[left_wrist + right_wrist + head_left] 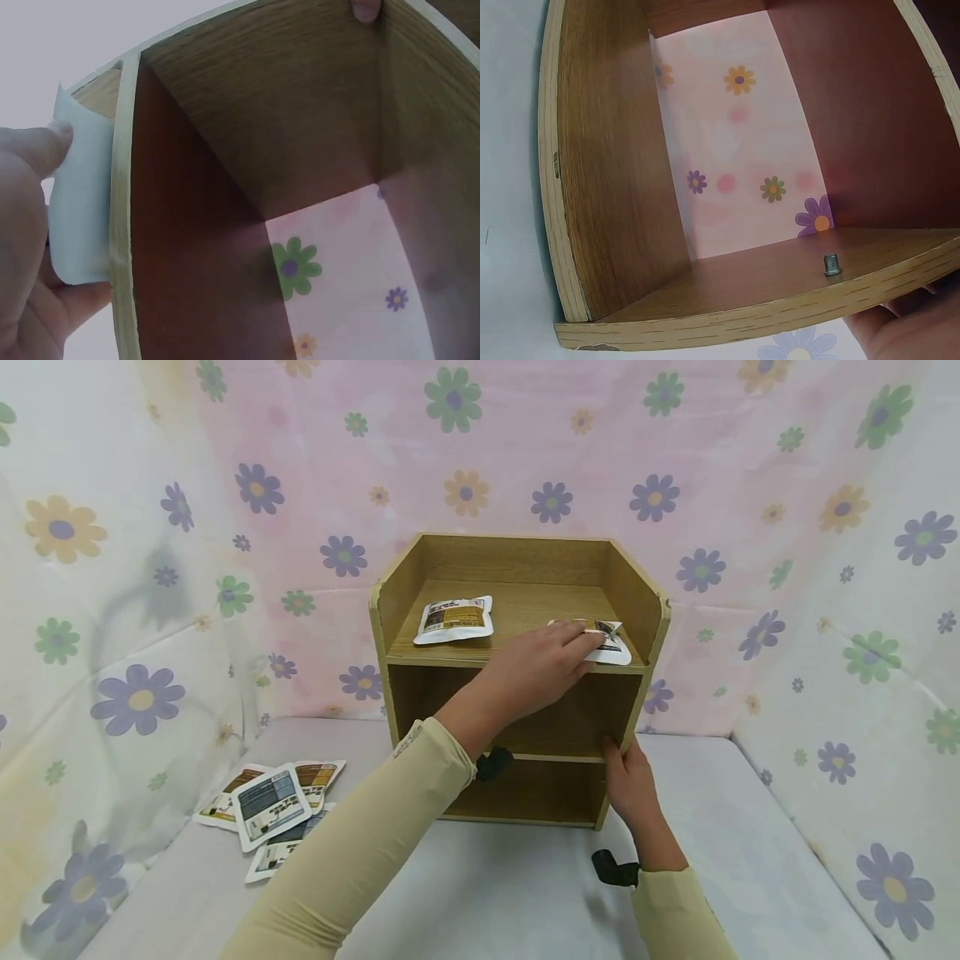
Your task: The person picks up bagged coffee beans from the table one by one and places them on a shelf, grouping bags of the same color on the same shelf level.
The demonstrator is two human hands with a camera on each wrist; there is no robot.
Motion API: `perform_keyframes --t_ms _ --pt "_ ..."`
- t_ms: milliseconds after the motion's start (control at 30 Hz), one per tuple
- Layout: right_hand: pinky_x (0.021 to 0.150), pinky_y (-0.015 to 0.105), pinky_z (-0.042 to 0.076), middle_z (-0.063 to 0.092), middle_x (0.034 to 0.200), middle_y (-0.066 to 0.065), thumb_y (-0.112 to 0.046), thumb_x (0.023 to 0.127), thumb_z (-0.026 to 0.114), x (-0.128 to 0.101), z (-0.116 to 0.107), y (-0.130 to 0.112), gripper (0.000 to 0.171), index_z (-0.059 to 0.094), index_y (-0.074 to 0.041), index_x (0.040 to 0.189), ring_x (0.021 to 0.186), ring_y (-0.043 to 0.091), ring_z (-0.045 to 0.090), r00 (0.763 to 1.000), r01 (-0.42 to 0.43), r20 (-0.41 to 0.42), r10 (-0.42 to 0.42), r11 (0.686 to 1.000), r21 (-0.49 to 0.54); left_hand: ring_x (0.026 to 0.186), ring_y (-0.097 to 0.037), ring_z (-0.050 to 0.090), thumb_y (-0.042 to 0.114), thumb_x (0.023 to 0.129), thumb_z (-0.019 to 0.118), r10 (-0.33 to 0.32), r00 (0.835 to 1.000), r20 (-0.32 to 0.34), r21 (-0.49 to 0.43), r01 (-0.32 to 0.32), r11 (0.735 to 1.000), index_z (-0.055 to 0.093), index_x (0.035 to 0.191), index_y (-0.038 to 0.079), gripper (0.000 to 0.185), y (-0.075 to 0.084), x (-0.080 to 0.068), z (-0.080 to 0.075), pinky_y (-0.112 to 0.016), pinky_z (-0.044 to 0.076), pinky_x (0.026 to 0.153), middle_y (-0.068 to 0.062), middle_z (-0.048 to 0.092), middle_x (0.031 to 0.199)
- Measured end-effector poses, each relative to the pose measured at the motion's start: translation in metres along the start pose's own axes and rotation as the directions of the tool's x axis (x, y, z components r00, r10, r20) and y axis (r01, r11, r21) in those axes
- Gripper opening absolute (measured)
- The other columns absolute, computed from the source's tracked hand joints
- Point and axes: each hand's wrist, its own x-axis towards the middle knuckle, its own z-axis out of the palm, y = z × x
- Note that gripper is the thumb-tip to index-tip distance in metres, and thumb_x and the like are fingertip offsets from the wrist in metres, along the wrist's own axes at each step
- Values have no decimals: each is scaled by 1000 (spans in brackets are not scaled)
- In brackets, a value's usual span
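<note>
A small wooden shelf unit (651,610) stands on the table, open at front and back. On its top shelf lies one white sachet (453,618) at the left. My left hand (581,652) reaches over the top shelf's right front and pinches a second white sachet (613,647). In the left wrist view the thumb (52,142) presses that sachet (79,202) beside the shelf's front edge (124,225). My right hand (618,760) grips the unit's right side panel at the middle shelf. Its palm (919,330) shows under a board.
Several more sachets (273,806) lie in a loose pile on the grey table at the left. Flowered cloth (840,610) walls in the table on three sides. The lower compartments (540,789) of the unit hold nothing. A metal pin (831,264) sticks out of a board.
</note>
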Motion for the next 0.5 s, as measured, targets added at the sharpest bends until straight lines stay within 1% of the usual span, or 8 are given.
perform_keyframes --t_ms 100,200,267,400,500 --pt "102 64 41 44 145 23 -44 104 26 0 -1 0 57 26 -12 151 128 44 48 1000 -4 -2 4 1000 0 133 -22 50 27 102 48 -56 996 69 -77 61 995 49 141 15 40 0 5 -1 -37 39 113 -7 53 142" --pt "103 64 41 44 145 23 -45 104 27 0 -1 0 58 26 -12 152 129 44 48 1000 -4 -3 4 1000 5 137 -22 46 27 103 47 -117 984 138 -144 137 980 47 143 15 42 -1 12 -1 -38 37 115 -8 49 145" --pt "103 64 41 44 145 23 -45 104 27 0 0 0 58 26 -12 151 129 44 48 1000 -1 -2 1 1000 11 138 -22 44 27 103 46 -142 975 170 -169 171 971 46 144 15 42 -2 16 1 -37 35 116 -8 47 147" --pt "103 64 41 44 146 23 -46 104 27 0 0 -1 58 25 -13 152 129 44 48 1000 -2 3 2 1000 22 141 -23 40 25 104 43 -160 964 213 -201 204 958 43 145 13 43 -5 22 2 -37 34 117 -9 44 149" --pt "103 64 41 43 146 23 -45 104 27 0 1 -1 58 25 -13 152 130 44 48 1000 1 3 -1 1000 27 143 -23 37 23 104 42 -165 959 229 -223 217 950 42 146 12 43 -6 26 2 -37 32 118 -10 42 150"
